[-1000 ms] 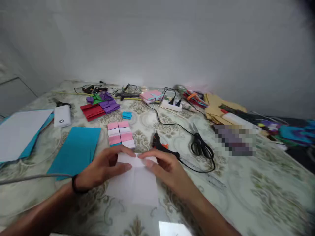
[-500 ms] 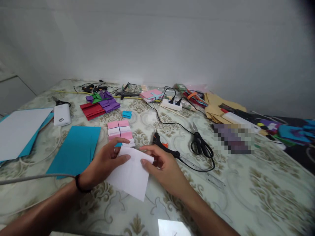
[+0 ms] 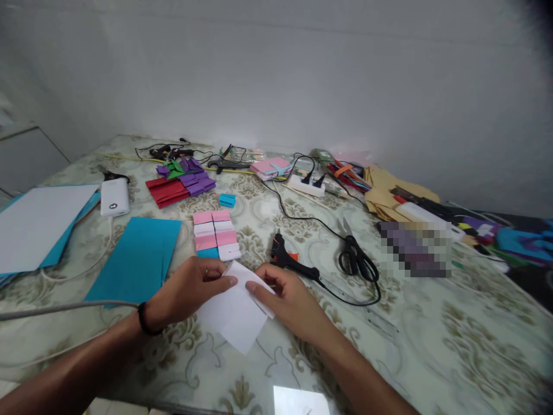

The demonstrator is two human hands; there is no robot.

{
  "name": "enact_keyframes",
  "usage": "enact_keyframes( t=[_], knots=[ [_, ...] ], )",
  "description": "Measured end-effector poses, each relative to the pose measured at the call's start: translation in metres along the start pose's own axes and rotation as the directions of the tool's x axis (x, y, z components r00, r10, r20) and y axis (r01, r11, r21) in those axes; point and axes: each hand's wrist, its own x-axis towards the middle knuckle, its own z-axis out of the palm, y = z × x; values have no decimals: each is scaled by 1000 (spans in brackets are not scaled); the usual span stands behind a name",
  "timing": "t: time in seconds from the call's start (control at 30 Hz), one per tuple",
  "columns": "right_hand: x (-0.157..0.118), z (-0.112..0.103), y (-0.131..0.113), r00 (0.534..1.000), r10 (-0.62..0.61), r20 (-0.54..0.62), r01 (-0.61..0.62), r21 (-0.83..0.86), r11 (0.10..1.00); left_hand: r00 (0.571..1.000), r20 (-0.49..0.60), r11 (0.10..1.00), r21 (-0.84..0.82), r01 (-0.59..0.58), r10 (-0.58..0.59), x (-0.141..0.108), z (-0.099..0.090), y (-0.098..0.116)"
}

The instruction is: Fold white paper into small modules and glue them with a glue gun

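Observation:
A white sheet of paper (image 3: 235, 314) is held up between both hands over the patterned tabletop, a narrow strip folded along its far right edge. My left hand (image 3: 194, 288) pinches the far left corner, thumb on top. At the fold, my right hand (image 3: 280, 291) grips with its thumb on the paper and the other fingers curled behind, partly hidden. Just beyond the left fingers lie pink, white and blue folded paper pieces (image 3: 216, 233) in two columns. A black glue gun (image 3: 289, 259) with an orange trigger rests past my right hand.
Blue sheets (image 3: 138, 253) and a white power bank (image 3: 114, 197) lie to the left. Black-handled scissors (image 3: 356, 256) and a clear ruler (image 3: 371, 317) are on the right. Red folded paper (image 3: 168, 192), a white power strip (image 3: 306, 185) and brown paper (image 3: 393, 187) lie farther back.
The paper has turned clockwise, and its folded strip now slants down along the right side. My right hand has shifted slightly along that edge; the left fingers have closed in more.

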Motion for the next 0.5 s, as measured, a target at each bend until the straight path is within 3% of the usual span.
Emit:
enact_keyframes(
  t=[0.23,0.5],
  knots=[
    [-1,6,-1,1000,-6,-8,7,3,1000,997,17,986,147,-73,72,-2,6,3],
    [-3,7,0,1000,7,-24,-6,45,999,997,24,984,161,-71,68,-4,7,4]
  ],
)
